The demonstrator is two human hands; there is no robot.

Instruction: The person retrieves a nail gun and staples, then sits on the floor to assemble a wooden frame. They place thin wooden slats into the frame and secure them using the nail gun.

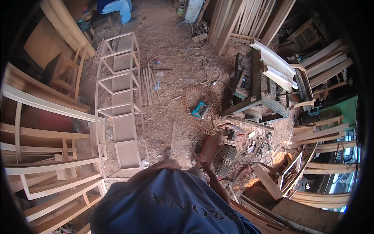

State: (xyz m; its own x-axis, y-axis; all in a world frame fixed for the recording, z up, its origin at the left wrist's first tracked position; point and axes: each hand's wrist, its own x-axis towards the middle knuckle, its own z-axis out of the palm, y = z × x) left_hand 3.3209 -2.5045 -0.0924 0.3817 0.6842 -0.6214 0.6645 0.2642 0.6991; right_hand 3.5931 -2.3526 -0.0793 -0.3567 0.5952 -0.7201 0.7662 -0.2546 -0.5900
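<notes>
Low in front of my blue shirt, my left forearm bends across toward my middle. My left hand (pixel 170 164) is partly hidden by the shirt, and its fingers do not show clearly. My right arm reaches forward beside the red air compressor (pixel 212 150), and my right hand (pixel 205 165) is small and dark there. A thin stick-like piece (pixel 196 154) rises near its fingers; whether they grip it I cannot tell. To the left on the floor lies a long wooden frame (pixel 124 101) with several panelled bays. Ahead, a teal nail gun (pixel 200 109) lies inside a coiled air hose (pixel 190 93).
A metal machine bench (pixel 253 99) carrying pale boards stands at the right. Wooden frames (pixel 58 160) crowd the left side. Tall planks (pixel 243 19) lean at the back. Thin strips (pixel 147 85) and a loose batten (pixel 173 134) lie on the shavings-covered floor. Another person (pixel 117 8) sits at the far left.
</notes>
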